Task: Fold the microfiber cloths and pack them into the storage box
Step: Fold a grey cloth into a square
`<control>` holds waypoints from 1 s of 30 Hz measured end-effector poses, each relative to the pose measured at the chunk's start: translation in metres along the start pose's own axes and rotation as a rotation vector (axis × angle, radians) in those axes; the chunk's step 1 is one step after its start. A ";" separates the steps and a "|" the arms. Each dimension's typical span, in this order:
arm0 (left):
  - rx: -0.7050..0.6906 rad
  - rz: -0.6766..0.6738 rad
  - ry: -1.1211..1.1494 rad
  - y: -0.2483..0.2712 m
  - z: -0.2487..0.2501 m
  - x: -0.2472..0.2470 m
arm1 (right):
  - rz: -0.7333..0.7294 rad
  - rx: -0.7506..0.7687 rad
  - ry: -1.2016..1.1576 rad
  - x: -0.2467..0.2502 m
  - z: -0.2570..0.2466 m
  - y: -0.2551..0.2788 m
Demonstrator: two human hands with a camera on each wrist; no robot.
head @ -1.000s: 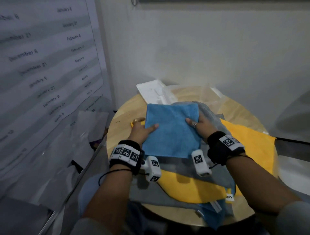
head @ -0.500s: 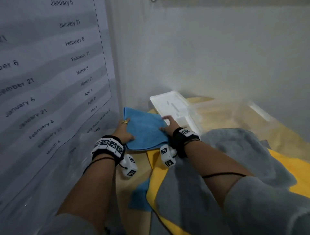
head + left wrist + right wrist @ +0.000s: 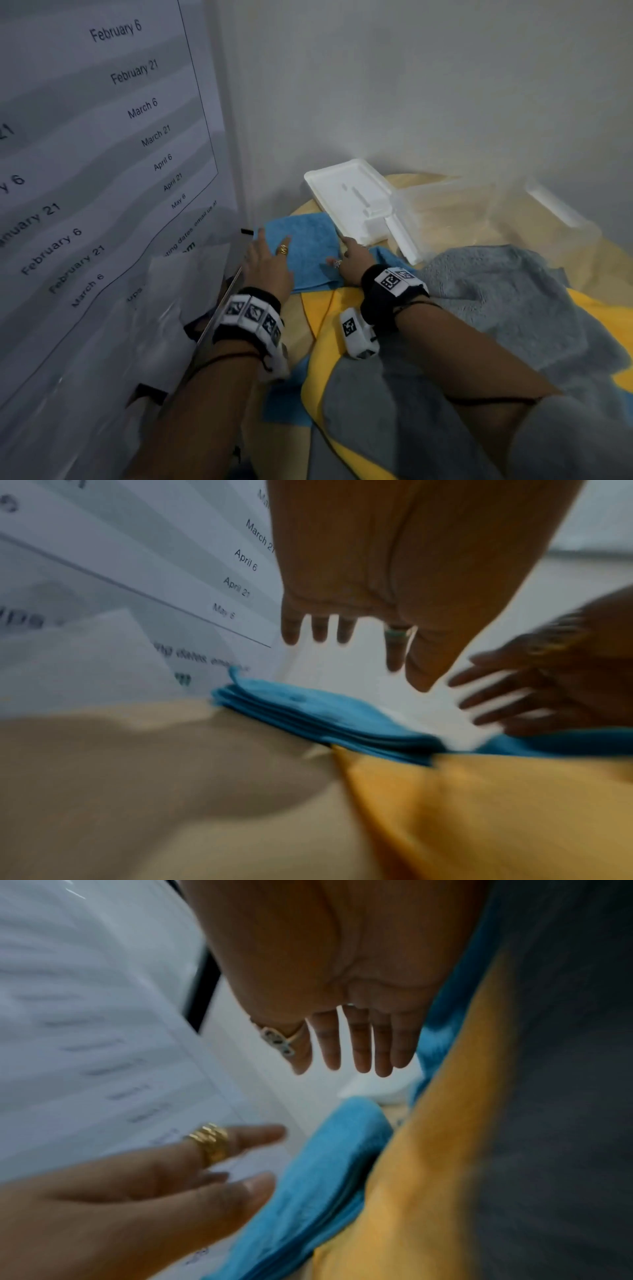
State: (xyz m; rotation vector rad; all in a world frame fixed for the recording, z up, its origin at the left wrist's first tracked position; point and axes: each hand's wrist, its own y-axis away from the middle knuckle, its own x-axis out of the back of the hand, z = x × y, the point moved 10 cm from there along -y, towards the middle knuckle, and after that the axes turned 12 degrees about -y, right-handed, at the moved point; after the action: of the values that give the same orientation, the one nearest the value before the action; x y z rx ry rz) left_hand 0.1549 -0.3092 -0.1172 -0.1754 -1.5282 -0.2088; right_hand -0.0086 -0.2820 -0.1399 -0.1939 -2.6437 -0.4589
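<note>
Both hands, the left hand [image 3: 270,263] and right hand [image 3: 352,263], hover flat-fingered over the folded blue microfiber cloth [image 3: 305,250] at the round wooden table's [image 3: 308,329] far-left edge, seemingly letting go. Folding looks done; next, it must go into the clear plastic storage box [image 3: 479,219].

Right wrist view. The right hand [image 3: 342,988] fills the upper centre, palm toward the camera, its fingers [image 3: 363,1047] straight and spread, holding nothing; a patterned ring [image 3: 279,1037] sits on one finger. The left hand [image 3: 143,1185] enters from the lower left with fingers extended, a ribbed gold ring [image 3: 210,1141] on one of them. Between and below the hands lies a folded blue microfiber cloth [image 3: 308,1177], its layered edge visible. A yellow microfiber cloth [image 3: 428,1164] lies just beside it, bordered at right by a grey cloth [image 3: 565,1096]. A white printed paper sheet [image 3: 103,1042], blurred, occupies the left.
</note>
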 end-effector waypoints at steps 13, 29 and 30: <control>-0.196 -0.380 0.023 0.185 0.119 -0.050 | -0.091 0.058 0.796 0.039 0.105 0.212; -0.224 -0.015 0.161 0.251 0.182 0.010 | -0.079 0.088 0.504 0.098 0.103 0.262; -0.272 0.003 0.183 0.253 0.188 0.018 | -0.136 0.070 0.589 0.093 0.097 0.260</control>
State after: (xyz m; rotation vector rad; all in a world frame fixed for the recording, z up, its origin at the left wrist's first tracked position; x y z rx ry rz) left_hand 0.0347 -0.0188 -0.0876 -0.3644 -1.3136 -0.4199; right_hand -0.0766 0.0004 -0.1049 0.1291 -2.0943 -0.3923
